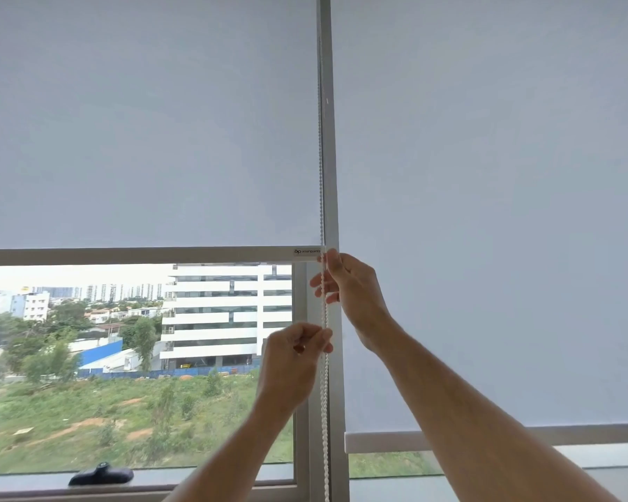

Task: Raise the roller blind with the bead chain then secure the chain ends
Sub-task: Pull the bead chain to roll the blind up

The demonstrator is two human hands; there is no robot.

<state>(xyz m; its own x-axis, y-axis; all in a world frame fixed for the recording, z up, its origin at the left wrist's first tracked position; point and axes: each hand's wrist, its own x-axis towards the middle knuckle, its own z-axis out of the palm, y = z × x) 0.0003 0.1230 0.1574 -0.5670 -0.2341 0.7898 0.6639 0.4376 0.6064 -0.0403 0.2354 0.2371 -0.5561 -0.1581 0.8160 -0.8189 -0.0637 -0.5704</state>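
Observation:
A pale grey roller blind (142,132) covers the left window down to its white bottom bar (135,256), about halfway down the view. A white bead chain (321,168) hangs along the blind's right edge, in front of the window post. My right hand (345,284) grips the chain just below the bottom bar's right end. Lower on the same chain, my left hand (294,360) pinches it between thumb and fingers. Below my hands the chain runs down past the sill.
A second blind (493,211) on the right window hangs much lower, its bottom bar (388,442) near the sill. The white window post (329,139) stands between the two blinds. A black window handle (101,474) lies on the left sill. Buildings and greenery show through the glass.

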